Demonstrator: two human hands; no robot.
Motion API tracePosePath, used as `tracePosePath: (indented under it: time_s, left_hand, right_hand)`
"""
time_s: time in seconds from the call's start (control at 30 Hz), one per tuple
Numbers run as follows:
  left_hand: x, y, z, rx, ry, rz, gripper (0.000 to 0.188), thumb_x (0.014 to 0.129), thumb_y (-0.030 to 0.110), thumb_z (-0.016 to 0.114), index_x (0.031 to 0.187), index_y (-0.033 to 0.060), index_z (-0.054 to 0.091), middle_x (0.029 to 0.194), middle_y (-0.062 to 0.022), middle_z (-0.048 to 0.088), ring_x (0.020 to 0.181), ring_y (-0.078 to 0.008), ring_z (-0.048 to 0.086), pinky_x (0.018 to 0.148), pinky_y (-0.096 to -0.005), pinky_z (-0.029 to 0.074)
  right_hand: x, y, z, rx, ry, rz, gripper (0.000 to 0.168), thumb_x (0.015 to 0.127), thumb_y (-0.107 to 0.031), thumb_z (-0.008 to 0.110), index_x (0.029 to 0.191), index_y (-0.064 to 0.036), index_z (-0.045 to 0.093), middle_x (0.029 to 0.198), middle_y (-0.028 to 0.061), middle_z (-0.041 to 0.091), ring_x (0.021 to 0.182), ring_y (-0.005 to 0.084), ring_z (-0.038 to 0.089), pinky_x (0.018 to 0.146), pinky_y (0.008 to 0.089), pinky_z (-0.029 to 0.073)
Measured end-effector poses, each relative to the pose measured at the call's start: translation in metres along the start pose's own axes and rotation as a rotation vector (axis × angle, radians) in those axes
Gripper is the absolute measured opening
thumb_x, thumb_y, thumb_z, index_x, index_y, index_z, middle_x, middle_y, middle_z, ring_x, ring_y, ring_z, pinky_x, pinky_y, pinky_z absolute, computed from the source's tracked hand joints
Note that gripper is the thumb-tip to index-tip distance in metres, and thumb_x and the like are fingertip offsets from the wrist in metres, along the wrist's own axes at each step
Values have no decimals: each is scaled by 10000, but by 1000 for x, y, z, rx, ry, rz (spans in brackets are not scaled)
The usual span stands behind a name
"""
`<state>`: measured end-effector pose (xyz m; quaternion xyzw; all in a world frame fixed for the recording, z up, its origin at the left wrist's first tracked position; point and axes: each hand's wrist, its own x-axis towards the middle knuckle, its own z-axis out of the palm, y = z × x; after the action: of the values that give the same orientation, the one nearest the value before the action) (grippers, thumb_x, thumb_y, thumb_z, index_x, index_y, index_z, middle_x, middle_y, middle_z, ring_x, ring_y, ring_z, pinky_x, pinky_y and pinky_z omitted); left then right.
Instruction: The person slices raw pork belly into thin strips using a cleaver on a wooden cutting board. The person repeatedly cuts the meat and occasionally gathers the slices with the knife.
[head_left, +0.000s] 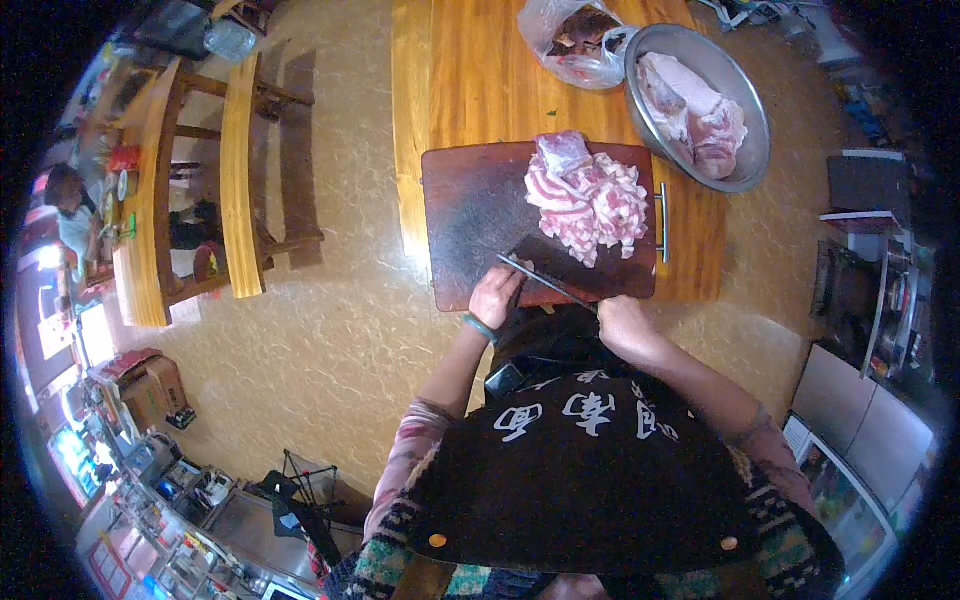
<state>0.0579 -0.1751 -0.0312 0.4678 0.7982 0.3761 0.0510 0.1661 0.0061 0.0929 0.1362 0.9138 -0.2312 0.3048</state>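
Observation:
My right hand (624, 324) grips the handle of a knife (551, 283), whose blade reaches left across the near edge of a dark cutting board (472, 210). Just left of the blade, my left hand (496, 296) presses on a small piece of meat (520, 262), mostly hidden by the fingers. A pile of sliced raw meat (592, 202) lies on the right half of the board, with a larger chunk (562, 151) at its far side. Beyond the board to the right, a metal bowl (759, 142) holds big raw pieces of meat (697, 105).
The board lies on a wooden table (480, 75) and has a metal handle (664, 223) at its right end. A plastic bag (544, 37) with dark contents stands beside the bowl. A wooden bench (244, 180) is at the left; a person (71, 202) is farther left.

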Motion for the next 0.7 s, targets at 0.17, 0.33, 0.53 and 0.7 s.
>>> tracePosePath:
  time_s: [0.17,0.33,0.53,0.7]
  left_hand:
    - [-4,-4,7,18,-54,-58,261,626,63,487,877,13,533,881,-119,525,833,-273,507,711,-330,430]
    - [6,8,-1,76,21,-60,176,597,51,547,769,23,524,790,-113,514,735,-279,505,638,-343,429]
    - [39,18,13,-42,164,-272,115,594,13,536,675,26,456,694,-120,458,653,-293,481,586,-347,411]
    - [80,42,14,-355,141,-85,184,636,2,530,817,27,518,848,-159,515,690,-320,497,609,-359,421]
  right_hand:
    - [46,-23,23,23,41,74,104,581,-38,518,643,37,554,649,231,538,665,360,543,615,425,433]
    - [87,-24,0,62,41,-29,215,648,-159,566,640,54,539,626,217,542,643,314,558,570,376,437]
    - [52,66,-14,461,40,287,219,712,-168,572,677,30,485,473,70,486,371,152,472,358,285,378]
    - [15,79,-19,603,232,420,246,705,-189,593,659,14,461,485,69,482,384,162,461,362,298,368]
